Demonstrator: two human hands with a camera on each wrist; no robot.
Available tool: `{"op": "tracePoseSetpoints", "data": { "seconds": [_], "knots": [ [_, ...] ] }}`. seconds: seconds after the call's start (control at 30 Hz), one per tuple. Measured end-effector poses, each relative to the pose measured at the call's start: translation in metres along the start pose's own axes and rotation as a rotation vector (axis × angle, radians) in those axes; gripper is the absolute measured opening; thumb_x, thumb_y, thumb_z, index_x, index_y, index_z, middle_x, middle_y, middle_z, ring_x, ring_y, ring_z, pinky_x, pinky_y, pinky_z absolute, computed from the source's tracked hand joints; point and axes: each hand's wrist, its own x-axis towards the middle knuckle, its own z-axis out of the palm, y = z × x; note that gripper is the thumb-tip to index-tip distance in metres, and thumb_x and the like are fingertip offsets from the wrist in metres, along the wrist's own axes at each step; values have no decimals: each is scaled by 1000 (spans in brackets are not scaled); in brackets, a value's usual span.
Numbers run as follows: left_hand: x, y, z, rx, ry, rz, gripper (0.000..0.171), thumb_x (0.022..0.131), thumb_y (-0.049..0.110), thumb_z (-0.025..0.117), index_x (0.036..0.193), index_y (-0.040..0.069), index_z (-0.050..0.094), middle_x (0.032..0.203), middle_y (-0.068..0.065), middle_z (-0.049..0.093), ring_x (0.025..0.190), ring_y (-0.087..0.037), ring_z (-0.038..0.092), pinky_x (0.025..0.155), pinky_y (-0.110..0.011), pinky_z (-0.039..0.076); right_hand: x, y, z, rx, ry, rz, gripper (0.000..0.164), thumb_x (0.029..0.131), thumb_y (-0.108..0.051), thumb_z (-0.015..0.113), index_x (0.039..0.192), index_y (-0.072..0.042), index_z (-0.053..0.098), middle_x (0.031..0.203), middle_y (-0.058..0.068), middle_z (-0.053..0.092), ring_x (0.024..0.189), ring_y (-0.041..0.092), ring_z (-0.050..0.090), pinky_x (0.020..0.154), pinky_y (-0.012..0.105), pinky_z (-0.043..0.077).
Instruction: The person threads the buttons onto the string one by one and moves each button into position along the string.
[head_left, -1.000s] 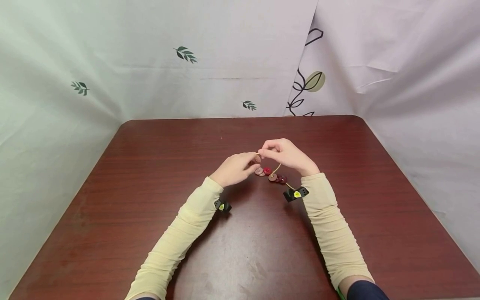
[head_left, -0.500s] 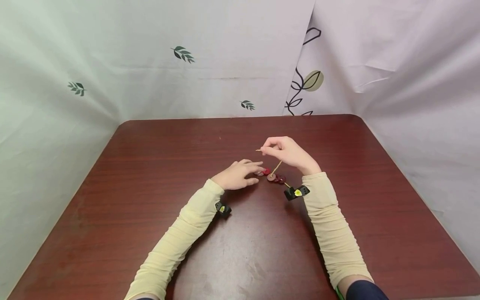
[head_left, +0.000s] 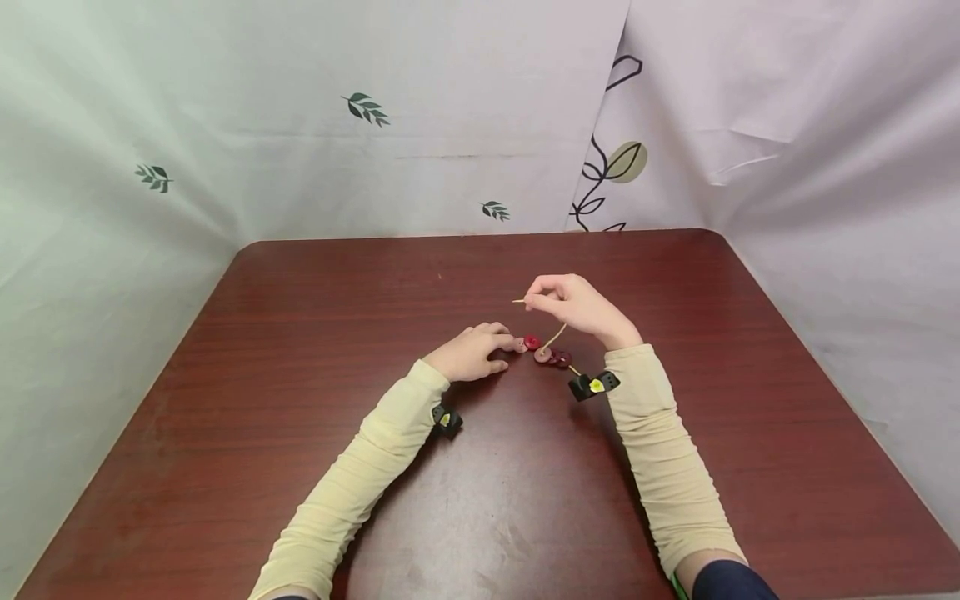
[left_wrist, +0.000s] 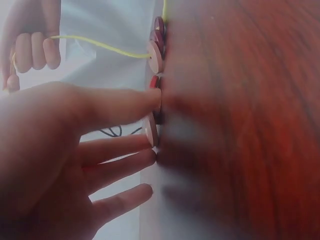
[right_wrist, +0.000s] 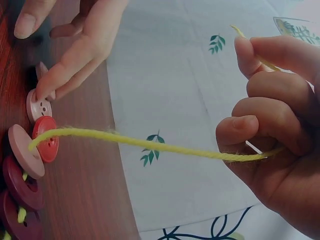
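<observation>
My right hand (head_left: 581, 310) pinches a yellow yarn (right_wrist: 165, 148) between thumb and index finger, the yarn's tip sticking out past them. From that hand the yarn slants down through a threaded pink button (right_wrist: 25, 151) and on through dark red buttons (right_wrist: 22, 182) behind it. Low over the table, my left hand (head_left: 472, 352) has its fingers spread. Its index fingertip touches a light pink button (right_wrist: 37, 106) lying loose, and another pale button (left_wrist: 151, 131) shows by its fingers. Between that hand and the threaded buttons lies a bright red button (right_wrist: 48, 140).
The brown wooden table (head_left: 337, 292) reaches back to a white curtain (head_left: 450, 100) with leaf prints. Black wrist cameras sit under both cream sleeves (head_left: 660, 442). The buttons lie close together in a short row near the table's middle.
My left hand has let go of the yarn's tip and moved down to the loose buttons, then shifted slightly left. The right hand keeps its pinch on the yarn, staying nearly in place.
</observation>
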Motion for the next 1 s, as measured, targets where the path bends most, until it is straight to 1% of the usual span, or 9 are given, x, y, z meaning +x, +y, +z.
{"op": "tracePoseSetpoints", "data": {
  "seconds": [0.1,0.23,0.3,0.43,0.53,0.63,0.73,0.87,1.0],
  "knots": [
    [0,-1,0,-8,43,13,28,88,8,67,116,11,66,115,-11,61,105,-26,59,94,-41,47,0,1,0,-5,-3,-5,16,94,-19,60,94,-5,68,57,-8,50,50,6,27,54,26,25],
    [0,-1,0,-19,70,13,22,85,3,67,107,8,65,104,-11,58,92,-23,58,86,-36,48,0,3,0,-18,-2,-9,15,94,-20,60,92,-7,68,61,-9,55,51,5,28,55,26,27],
    [0,-2,0,-33,71,6,21,85,1,66,105,7,64,102,-11,57,91,-22,57,85,-35,48,0,3,0,-22,0,-7,14,94,-20,60,91,-9,68,63,-10,56,51,6,29,56,26,28],
    [0,-2,-1,-57,78,-13,21,85,-1,66,103,8,62,100,-9,55,89,-21,56,82,-34,48,1,5,0,-24,-1,1,16,94,-21,61,92,-6,68,59,-9,54,50,5,27,54,26,26],
    [0,-3,-1,-60,86,-18,19,85,-2,66,100,8,60,95,-8,53,85,-20,54,78,-32,46,1,5,-1,-18,-5,6,17,94,-21,61,93,-5,67,58,-9,52,49,5,25,53,27,24],
    [0,-4,0,-51,98,-19,17,85,-1,66,97,8,58,91,-7,52,81,-19,53,74,-30,45,1,4,-1,-16,-7,4,15,94,-21,61,91,-8,68,61,-9,56,49,5,26,53,27,25],
    [0,-6,2,-37,114,-19,16,86,1,67,95,9,58,89,-6,52,79,-18,54,73,-28,45,0,3,-1,-19,-7,0,14,94,-20,60,90,-9,68,66,-9,60,50,5,27,54,27,26],
    [1,-8,2,-32,121,-19,16,85,2,68,93,10,57,89,-5,52,79,-17,55,72,-28,46,0,3,-2,-29,-6,2,16,94,-21,60,92,-7,68,68,-9,61,50,5,27,54,27,26],
    [3,-8,1,-48,122,-26,17,85,2,69,93,9,56,89,-5,52,78,-16,55,71,-27,45,-1,3,-2,-35,-5,6,17,95,-21,60,93,-6,68,66,-9,59,50,5,26,52,27,25]
  ]
}}
